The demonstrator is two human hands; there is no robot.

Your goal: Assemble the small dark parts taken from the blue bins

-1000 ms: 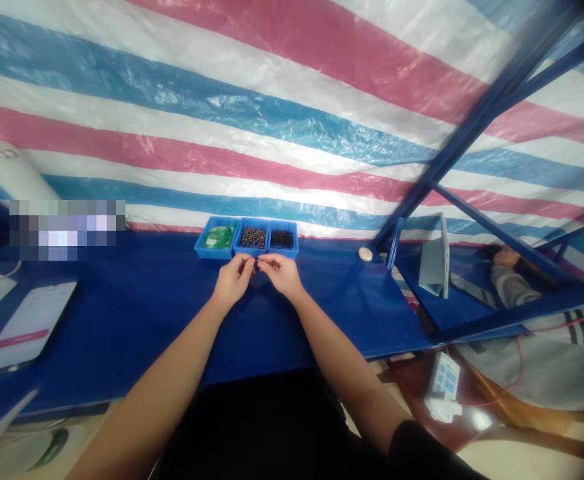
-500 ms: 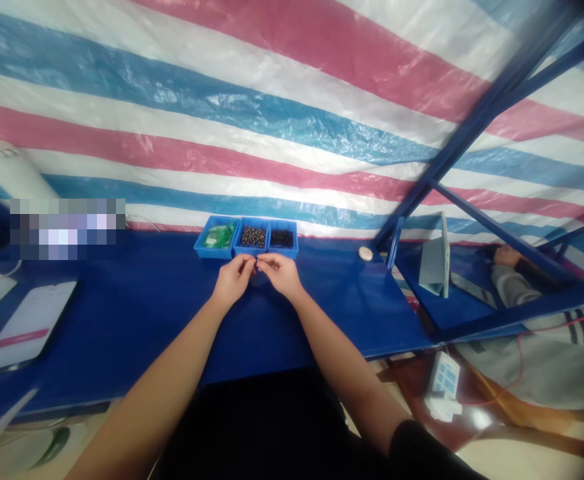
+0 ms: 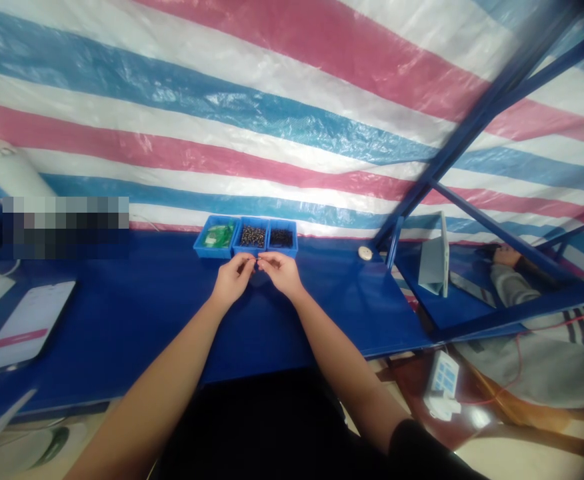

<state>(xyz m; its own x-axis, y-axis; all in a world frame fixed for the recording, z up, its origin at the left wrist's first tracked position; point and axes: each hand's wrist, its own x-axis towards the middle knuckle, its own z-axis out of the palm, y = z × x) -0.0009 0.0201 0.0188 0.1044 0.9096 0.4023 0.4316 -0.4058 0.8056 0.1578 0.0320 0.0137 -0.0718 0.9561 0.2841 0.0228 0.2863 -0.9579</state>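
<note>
My left hand (image 3: 235,275) and my right hand (image 3: 279,272) meet fingertip to fingertip just in front of three small blue bins. Both are closed in a pinch; whatever lies between the fingers is too small to make out. The left bin (image 3: 214,253) holds a green plastic bag (image 3: 220,235). Many tiny brass-and-dark parts (image 3: 253,236) fill the middle bin, and small black parts (image 3: 281,238) lie in the right one.
The blue table (image 3: 147,300) carries a phone or tablet with a lit screen (image 3: 25,323) at left and a round pale object (image 3: 365,253) at right. Beyond the blue frame stand a propped tablet (image 3: 435,260) and another person's sleeve (image 3: 515,285). A power strip (image 3: 443,383) sits lower right.
My hands stay pinched together in nearly the same spot, with only slight finger movement. The bins have not moved.
</note>
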